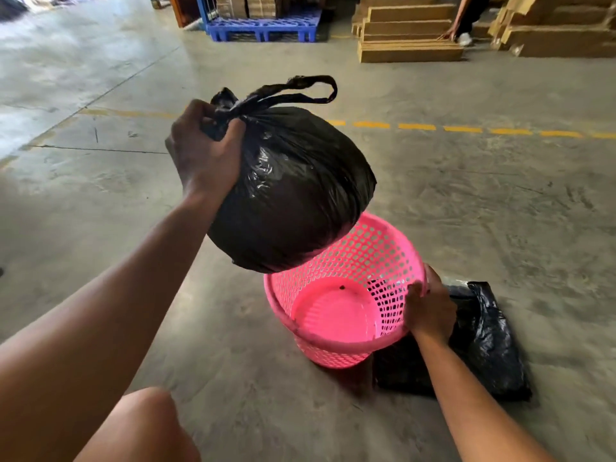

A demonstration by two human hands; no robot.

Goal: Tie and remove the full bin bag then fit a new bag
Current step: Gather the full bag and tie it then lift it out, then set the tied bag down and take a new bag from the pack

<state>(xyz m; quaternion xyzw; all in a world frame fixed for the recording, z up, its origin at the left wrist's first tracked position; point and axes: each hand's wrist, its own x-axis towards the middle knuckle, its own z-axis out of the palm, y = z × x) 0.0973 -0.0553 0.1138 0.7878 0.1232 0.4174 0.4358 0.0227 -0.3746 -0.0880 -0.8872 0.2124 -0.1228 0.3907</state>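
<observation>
A full black bin bag (293,195), knotted at the top with a loop of handle sticking out, hangs in the air above and to the left of a pink mesh plastic bin (336,318). My left hand (205,151) is shut on the bag's knot. The bin stands on the concrete floor, tilted toward me, and nothing lines it. My right hand (430,306) grips the bin's right rim. A flat pack of black bags (483,341) lies on the floor just right of the bin, partly behind my right forearm.
Bare concrete floor surrounds the bin, crossed by a dashed yellow line (466,129). A blue pallet (263,25) and stacked cardboard (406,35) stand at the back. Another person (466,18) bends over the cardboard. My knee (146,428) is at the bottom.
</observation>
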